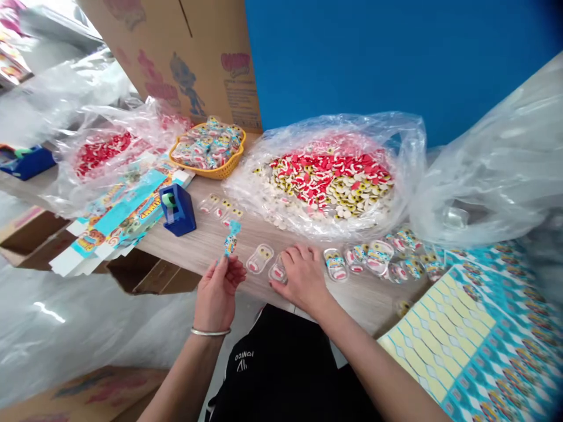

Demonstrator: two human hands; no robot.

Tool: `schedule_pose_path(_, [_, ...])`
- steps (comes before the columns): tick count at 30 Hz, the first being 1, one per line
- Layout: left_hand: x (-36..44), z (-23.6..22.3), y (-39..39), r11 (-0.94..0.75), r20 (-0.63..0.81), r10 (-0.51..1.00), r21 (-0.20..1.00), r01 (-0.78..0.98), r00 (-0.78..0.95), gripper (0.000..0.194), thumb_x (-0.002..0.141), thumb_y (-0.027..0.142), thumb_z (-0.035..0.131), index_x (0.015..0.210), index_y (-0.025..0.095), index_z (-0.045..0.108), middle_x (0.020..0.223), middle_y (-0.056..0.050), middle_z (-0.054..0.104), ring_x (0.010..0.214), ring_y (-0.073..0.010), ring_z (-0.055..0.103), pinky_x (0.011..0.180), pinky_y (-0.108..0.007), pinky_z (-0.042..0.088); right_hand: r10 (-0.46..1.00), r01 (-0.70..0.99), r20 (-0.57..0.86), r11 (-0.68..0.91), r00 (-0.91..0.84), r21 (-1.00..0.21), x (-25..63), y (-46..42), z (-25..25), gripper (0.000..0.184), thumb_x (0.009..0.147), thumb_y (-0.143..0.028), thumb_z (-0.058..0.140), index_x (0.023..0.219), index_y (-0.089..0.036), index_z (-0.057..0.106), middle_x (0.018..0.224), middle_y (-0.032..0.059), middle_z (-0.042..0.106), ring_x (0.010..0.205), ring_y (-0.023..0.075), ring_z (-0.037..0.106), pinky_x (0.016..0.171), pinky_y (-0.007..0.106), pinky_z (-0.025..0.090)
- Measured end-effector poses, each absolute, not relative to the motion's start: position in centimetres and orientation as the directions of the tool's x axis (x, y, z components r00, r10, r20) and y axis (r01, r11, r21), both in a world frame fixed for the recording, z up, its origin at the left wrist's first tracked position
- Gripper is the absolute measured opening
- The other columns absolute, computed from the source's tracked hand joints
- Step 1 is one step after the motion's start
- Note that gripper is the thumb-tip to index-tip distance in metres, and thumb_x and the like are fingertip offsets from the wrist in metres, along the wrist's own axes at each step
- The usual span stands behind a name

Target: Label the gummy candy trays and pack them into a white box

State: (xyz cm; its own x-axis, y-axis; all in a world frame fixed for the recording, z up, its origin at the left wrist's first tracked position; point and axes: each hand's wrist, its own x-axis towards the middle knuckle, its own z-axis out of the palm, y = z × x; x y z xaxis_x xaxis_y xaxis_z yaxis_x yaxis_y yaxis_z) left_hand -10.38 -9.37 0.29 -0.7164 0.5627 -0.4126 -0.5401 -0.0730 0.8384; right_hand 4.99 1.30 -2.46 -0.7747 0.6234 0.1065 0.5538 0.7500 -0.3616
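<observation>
My left hand (pixel 220 287) pinches a small blue printed sticker (pixel 230 241) between thumb and fingertips, holding it upright above the table edge. My right hand (pixel 303 278) curves over a small clear plastic pack (pixel 277 269), thumb and fingers at its sides; much of that pack is hidden. Between the hands lies another clear pack (pixel 260 259) with red, white and yellow pieces inside. Several packs without stickers (pixel 220 208) sit farther back on the left. To the right of my right hand, a pack with a blue sticker (pixel 335 265) heads a row of similar ones.
A large clear bag (pixel 281 217) of red, white and yellow pieces lies behind. A yellow basket (pixel 229 170) holds stickered packs. Left are a blue tape dispenser (pixel 179 211) and printed cardboard (pixel 118 214). Sticker sheets (pixel 440 328) fill the right side. A blue panel (pixel 396 58) stands behind.
</observation>
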Motion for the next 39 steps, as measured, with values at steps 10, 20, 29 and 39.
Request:
schedule_pose_path(10, [-5.3, -1.0, -8.8, 0.355, -0.502, 0.835, 0.803, -0.478, -0.224, 0.031, 0.080, 0.044, 0.071, 0.078, 0.013, 0.068, 0.068, -0.002, 0.064, 0.059, -0.0101, 0.056, 0.058, -0.022, 0.044, 0.706, 0.651, 0.013, 0.661, -0.708, -0.374, 15.9, -1.3, -2.1, 0.057, 0.076, -0.048, 0.072, 0.123, -0.017, 0.061, 0.132, 0.0141, 0.060, 0.124, 0.0346, 0.046, 0.101, 0.048, 0.031])
schedule_pose_path(20, [-2.8, -0.1, -7.7, 0.500, -0.481, 0.855, 0.864, -0.060, 0.193, 0.045, 0.087, 0.056, 0.055, 0.074, 0.014, 0.063, 0.062, 0.000, 0.058, 0.056, -0.0095, 0.051, 0.057, -0.021, 0.041, 0.896, 0.485, 0.064, 0.296, -0.438, -0.822, 20.2, -1.8, 1.3, 0.029, 0.093, -0.031, 0.055, 0.121, -0.024, 0.060, 0.124, 0.0077, 0.062, 0.119, 0.0242, 0.053, 0.102, 0.040, 0.040])
schedule_pose_path(29, [-2.7, -0.2, -7.2, 0.191, -0.328, 0.942, 0.707, 0.680, 0.077, 0.040, 0.096, 0.043, 0.046, 0.077, 0.019, 0.073, 0.068, -0.004, 0.070, 0.064, -0.0151, 0.062, 0.063, -0.026, 0.042, 0.879, 0.355, -0.326, -0.198, -0.348, -0.914, 17.6, -4.5, -1.6, 0.006, 0.086, -0.028, 0.059, 0.085, -0.022, 0.057, 0.076, -0.0021, 0.062, 0.072, 0.0155, 0.059, 0.069, 0.026, 0.045])
schedule_pose_path(39, [-2.2, -2.4, -4.6, 0.084, -0.082, 0.996, 0.661, 0.746, -0.039, 0.017, 0.090, 0.024, 0.060, 0.083, 0.021, 0.075, 0.079, -0.003, 0.075, 0.073, -0.0160, 0.068, 0.071, -0.025, 0.045, 0.903, 0.484, -0.357, -0.208, -0.239, -0.850, 16.9, -2.4, -3.7, 0.023, 0.082, -0.030, 0.060, 0.102, -0.022, 0.054, 0.070, -0.0037, 0.062, 0.066, 0.0166, 0.059, 0.064, 0.028, 0.043])
